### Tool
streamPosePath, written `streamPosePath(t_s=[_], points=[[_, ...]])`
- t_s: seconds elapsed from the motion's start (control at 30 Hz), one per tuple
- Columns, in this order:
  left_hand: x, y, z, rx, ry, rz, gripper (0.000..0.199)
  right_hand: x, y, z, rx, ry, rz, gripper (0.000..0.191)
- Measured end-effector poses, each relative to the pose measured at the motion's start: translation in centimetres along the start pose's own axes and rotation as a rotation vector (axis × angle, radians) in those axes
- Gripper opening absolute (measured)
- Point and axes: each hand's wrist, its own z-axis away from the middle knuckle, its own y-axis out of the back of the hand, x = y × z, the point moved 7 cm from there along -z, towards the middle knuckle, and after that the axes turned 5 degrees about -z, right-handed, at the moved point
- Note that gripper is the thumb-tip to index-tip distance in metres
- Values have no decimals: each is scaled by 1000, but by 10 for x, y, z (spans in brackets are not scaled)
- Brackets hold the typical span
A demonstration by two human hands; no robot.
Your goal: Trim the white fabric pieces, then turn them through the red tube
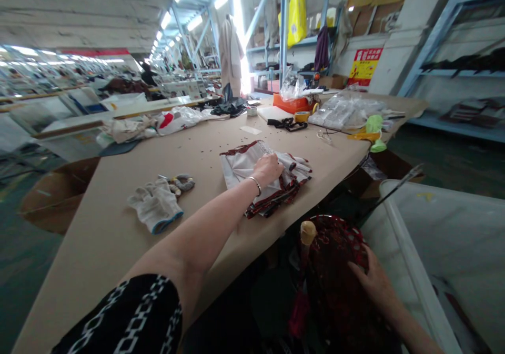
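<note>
My left hand (269, 169), with a bracelet at the wrist, is closed on a fold of the pale cloth (240, 163) on top of a stack. The pale pieces have dark red patterned edges and are creased towards the right. Below the table edge, my right hand (371, 275) grips the side of a dark red patterned cloth bundle (335, 270). Its thumb lies on top and some fingers are hidden at the far side. A tan rounded knob (307, 232) sticks up beside this bundle.
White work gloves (155, 204) with a blue cuff lie left on the brown-covered table (106, 201). Farther back are black straps (288, 124), yellow tape (302, 116), plastic bags (347, 111) and a green item (374, 128). A large white bin (445, 206) stands right.
</note>
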Motion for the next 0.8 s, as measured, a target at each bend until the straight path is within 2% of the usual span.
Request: streamPosePath(t_s=[0.13,0.27,0.5,0.6,0.7,0.8], points=[[-1,-4,-13,-23,17,16,23,-22,-11,-4,-106,66,-66,68],[-8,-4,-13,-23,19,84,17,-53,-22,1,-182,97,-185,58],[-17,-3,5,68,-38,234,22,-77,-35,15,-203,93,-272,50],[-20,-2,8,100,-56,276,26,-95,-29,18,-179,108,-333,44],[-22,7,13,117,-65,291,27,-138,-5,17,-77,208,-380,34],[-22,29,29,135,-92,289,28,-210,17,11,-36,416,-327,24]])
